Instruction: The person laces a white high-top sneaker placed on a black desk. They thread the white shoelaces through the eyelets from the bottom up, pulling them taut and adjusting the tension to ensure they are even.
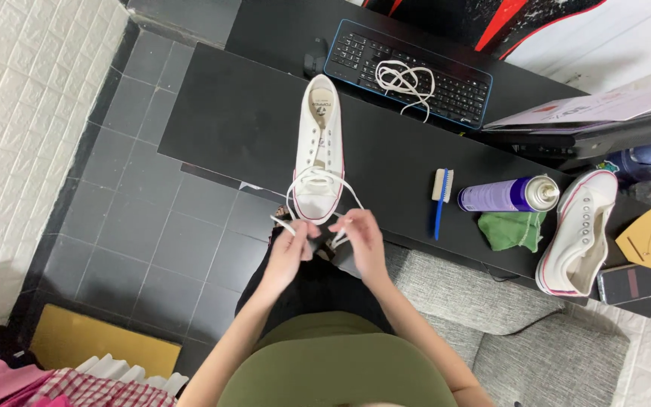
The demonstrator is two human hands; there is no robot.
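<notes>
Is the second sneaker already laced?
No, the second sneaker lies on its side with empty eyelets, and a loose white lace rests on the keyboard.

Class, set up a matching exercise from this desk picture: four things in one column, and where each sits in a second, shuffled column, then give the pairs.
Things:
1. Loose white lace
2. Brush
3. Green cloth
4. Laced white shoe

Places:
A. Just below the purple spray can
B. On the keyboard
C. Toe toward the hands, which hold its lace ends: left hand, right hand
D. Between the laced shoe and the spray can

Pairs: 1-B, 2-D, 3-A, 4-C
</notes>
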